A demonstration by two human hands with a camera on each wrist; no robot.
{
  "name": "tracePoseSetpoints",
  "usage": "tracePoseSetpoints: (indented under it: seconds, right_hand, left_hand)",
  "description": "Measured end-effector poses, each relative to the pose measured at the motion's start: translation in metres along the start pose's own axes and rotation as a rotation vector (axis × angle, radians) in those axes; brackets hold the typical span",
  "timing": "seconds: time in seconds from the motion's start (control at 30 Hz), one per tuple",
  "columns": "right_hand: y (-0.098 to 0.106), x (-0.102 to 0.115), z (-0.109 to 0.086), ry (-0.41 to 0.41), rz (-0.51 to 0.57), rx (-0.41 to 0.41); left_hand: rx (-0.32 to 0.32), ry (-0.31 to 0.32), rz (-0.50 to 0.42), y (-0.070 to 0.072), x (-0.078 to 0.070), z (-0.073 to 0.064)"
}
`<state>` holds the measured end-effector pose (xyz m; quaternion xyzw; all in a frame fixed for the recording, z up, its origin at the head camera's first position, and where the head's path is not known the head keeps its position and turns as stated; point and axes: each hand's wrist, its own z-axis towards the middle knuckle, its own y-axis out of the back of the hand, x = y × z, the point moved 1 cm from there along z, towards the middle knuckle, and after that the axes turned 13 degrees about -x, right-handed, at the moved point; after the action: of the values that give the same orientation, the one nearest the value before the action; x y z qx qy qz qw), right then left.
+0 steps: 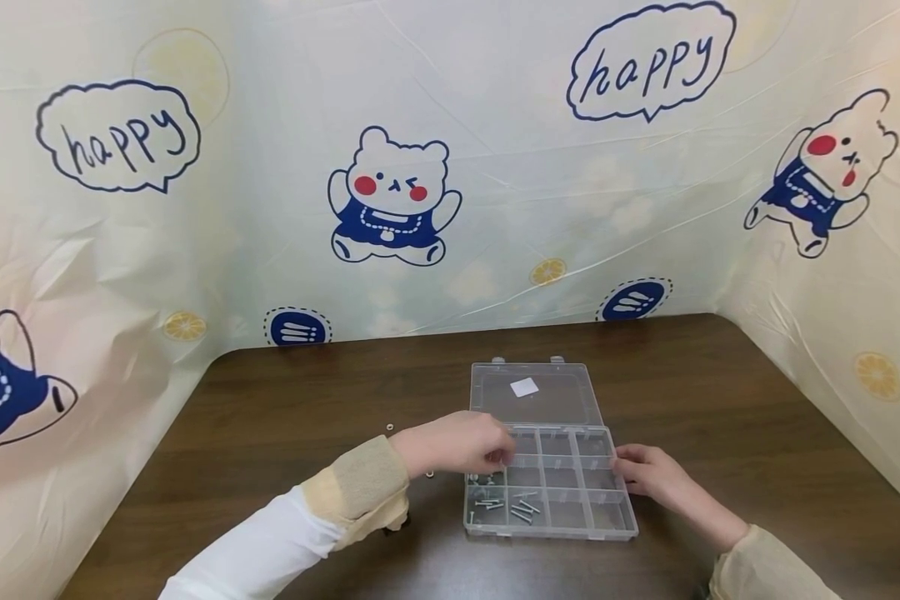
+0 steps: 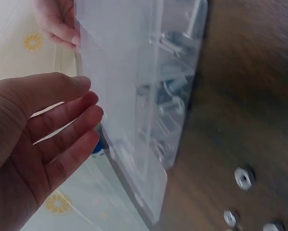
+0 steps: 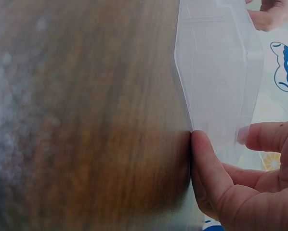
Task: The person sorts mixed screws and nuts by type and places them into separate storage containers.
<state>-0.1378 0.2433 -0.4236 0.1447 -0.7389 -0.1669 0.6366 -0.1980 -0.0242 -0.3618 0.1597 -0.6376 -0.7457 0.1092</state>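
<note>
A clear plastic compartment box (image 1: 603, 518) stands on the table with its lid (image 1: 562, 408) laid back. My left hand (image 1: 467, 446) is over the box's left columns. In the left wrist view, the bent fingers and thumb of that left hand (image 2: 47, 130) are apart, with nothing between them. At the box's right side my right hand (image 1: 648, 472) grips the edge; the right wrist view has its thumb and fingers on the wall of the box (image 3: 216, 77). Screws (image 1: 523, 510) lie in front compartments, and more small metal pieces (image 1: 486, 479) are in a left compartment.
Several metal nuts (image 2: 244, 178) lie loose on the brown wooden table (image 1: 307, 400), left of the box. A small white square (image 1: 525, 387) is on the lid. Printed fabric (image 1: 495, 208) hangs around the back and sides. A dark object (image 1: 397, 523) shows below the left wrist.
</note>
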Motion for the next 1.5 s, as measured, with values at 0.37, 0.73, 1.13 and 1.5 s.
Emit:
tracePoseSetpoints:
  seconds: [0.37,0.73,1.13,1.5]
  right_hand:
    - [0.0,0.0,0.0,-0.015,-0.018,-0.009]
    - [-0.001,-0.002,-0.001,0.005,-0.001,-0.006]
    - [0.0,-0.002,0.0,0.024,0.013,0.015]
    - [-0.001,-0.001,-0.001,-0.002,0.005,-0.004]
  left_hand:
    - [0.011,0.086,-0.021,0.002,0.021,-0.034]
    - [0.005,0.154,-0.06,0.011,0.035,-0.066]
    - [-0.065,0.363,-0.084,0.005,0.057,-0.101]
    - [-0.08,0.729,-0.104,-0.007,0.065,-0.115]
